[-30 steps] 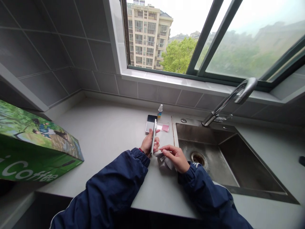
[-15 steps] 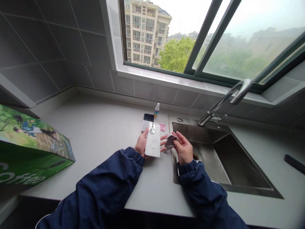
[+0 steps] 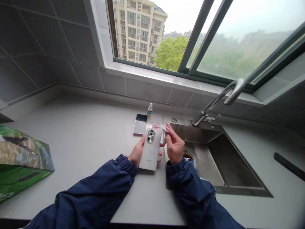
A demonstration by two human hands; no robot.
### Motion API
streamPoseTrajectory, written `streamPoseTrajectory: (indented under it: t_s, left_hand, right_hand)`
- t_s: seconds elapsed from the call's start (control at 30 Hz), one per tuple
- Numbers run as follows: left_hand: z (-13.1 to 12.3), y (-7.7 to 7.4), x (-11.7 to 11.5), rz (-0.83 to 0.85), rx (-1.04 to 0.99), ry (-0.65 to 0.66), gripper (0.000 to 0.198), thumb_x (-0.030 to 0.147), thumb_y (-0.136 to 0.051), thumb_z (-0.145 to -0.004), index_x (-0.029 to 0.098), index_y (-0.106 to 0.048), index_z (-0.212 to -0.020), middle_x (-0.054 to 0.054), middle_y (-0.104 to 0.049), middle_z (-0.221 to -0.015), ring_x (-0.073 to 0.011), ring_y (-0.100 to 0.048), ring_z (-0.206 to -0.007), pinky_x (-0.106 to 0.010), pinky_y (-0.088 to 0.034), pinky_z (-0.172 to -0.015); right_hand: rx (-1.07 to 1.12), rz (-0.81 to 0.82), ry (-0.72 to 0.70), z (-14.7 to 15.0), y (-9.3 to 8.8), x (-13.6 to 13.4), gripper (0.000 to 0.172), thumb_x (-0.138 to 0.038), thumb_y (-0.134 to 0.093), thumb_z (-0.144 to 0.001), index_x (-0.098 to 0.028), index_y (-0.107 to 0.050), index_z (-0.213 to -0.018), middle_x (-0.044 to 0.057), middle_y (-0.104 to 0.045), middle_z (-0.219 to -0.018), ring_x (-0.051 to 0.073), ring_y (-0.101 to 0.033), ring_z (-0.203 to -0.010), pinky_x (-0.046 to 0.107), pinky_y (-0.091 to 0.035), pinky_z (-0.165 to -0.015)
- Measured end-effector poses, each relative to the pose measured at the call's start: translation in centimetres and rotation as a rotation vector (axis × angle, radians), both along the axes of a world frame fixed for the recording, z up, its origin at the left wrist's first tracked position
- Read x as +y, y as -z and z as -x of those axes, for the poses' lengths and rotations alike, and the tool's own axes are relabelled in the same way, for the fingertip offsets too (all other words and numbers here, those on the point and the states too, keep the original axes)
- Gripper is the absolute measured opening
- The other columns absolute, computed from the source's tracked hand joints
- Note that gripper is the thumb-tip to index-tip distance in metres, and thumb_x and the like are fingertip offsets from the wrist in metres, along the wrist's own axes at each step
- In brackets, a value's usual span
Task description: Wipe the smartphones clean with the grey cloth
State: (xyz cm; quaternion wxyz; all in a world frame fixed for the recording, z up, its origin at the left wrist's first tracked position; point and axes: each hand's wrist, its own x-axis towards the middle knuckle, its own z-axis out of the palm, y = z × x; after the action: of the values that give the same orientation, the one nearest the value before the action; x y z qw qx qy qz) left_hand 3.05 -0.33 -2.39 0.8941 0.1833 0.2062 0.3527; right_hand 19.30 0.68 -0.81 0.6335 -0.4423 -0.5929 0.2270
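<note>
White phone (image 3: 150, 154) btwn hands (image 3: 136, 154) (image 3: 175, 147), held in L.

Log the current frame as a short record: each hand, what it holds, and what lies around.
Left hand: holds white phone, back facing the camera, lenses at its far end
Right hand: pinches cloth by the phone's far right corner; contact with phone unclear
Counter: second phone lying flat; upright bottle beyond it; pink item, partly hidden
Right side: sink with faucet; dark bar, identity unclear
Left edge: green printed box, cut off by frame
</note>
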Motion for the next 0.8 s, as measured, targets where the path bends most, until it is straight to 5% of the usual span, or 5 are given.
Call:
streamPoseTrajectory:
  t_s: [0.17, 0.4, 0.6, 0.8]
  left_hand:
    - [0.0, -1.1, -0.2, 0.070, 0.016, -0.099, 0.070, 0.060, -0.023, -0.099, 0.013, -0.046, -0.146, -0.015, -0.074, -0.103, -0.0296, -0.072, -0.095, -0.044, -0.052, -0.092]
    - [-0.9, -2.6, -0.6, 0.107, 0.008, -0.392, 0.058, 0.050, -0.033, -0.101, 0.014, -0.052, -0.142, -0.009, -0.071, -0.120, -0.0214, -0.057, -0.127, -0.029, -0.038, -0.112]
    - [0.1, -1.1, -0.7, 0.143, -0.036, -0.094, 0.081, 0.069, -0.039, -0.091, 0.004, -0.055, -0.137, -0.021, -0.071, -0.116, -0.0331, -0.063, -0.118, -0.045, -0.040, -0.111]
    - [0.7, -0.9, -0.7, 0.108, -0.109, -0.031, 0.094, 0.076, -0.031, -0.088, 0.000, -0.054, -0.137, -0.025, -0.071, -0.111, -0.0375, -0.066, -0.109, -0.050, -0.047, -0.099]
  right_hand:
    - [-0.750, -0.224, -0.227, 1.5, -0.9, 0.2, 0.037, -0.023, -0.050, -0.098, -0.016, -0.063, -0.132, 0.010, -0.054, -0.145, 0.028, -0.033, -0.146, 0.052, -0.031, -0.119]
    - [-1.198, -0.058, -0.386, 1.5, -1.6, -1.8, 0.066, -0.045, -0.047, -0.099, -0.007, -0.035, -0.152, 0.015, -0.025, -0.161, 0.034, -0.017, -0.151, 0.057, -0.024, -0.119]
    - [-1.235, -0.019, -0.465, 2.0, -1.5, -4.5, 0.073, -0.053, -0.043, -0.099, -0.006, -0.029, -0.154, 0.014, -0.019, -0.163, 0.032, -0.013, -0.152, 0.055, -0.019, -0.122]
    - [-1.199, 0.049, -0.404, 2.4, -1.8, -8.1, 0.075, -0.053, -0.049, -0.096, -0.011, -0.028, -0.155, 0.012, -0.021, -0.163, 0.031, -0.015, -0.152, 0.056, -0.014, -0.123]
